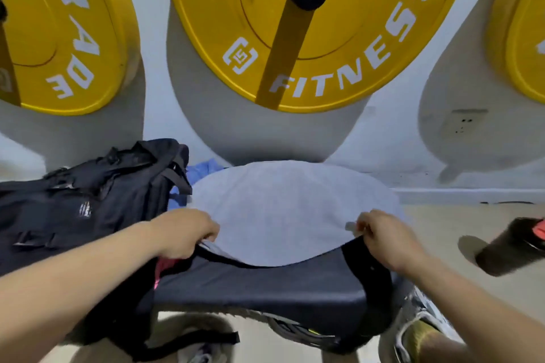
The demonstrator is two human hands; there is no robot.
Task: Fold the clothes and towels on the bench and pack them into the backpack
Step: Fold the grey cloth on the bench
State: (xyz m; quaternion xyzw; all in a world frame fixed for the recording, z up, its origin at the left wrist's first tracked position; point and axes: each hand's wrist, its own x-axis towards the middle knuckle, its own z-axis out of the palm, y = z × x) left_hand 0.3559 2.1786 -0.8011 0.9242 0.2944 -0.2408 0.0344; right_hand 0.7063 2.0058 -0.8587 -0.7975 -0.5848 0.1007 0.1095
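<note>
The left hand (188, 233) and right hand (383, 236) each pinch a near corner of the grey towel (283, 215), which lies spread over the tabletop (265, 283) just beside the backpack (88, 206). If one corner is lifted ahead of the other, the fold will probably skew. A loose pinch could let the towel slide off the right edge, or drag the blue cloth (203, 169) behind it.

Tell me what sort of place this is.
Probably a gym: yellow weight plates marked FITNESS hang on the wall, and a black padded bench with a backpack stands below.
</note>
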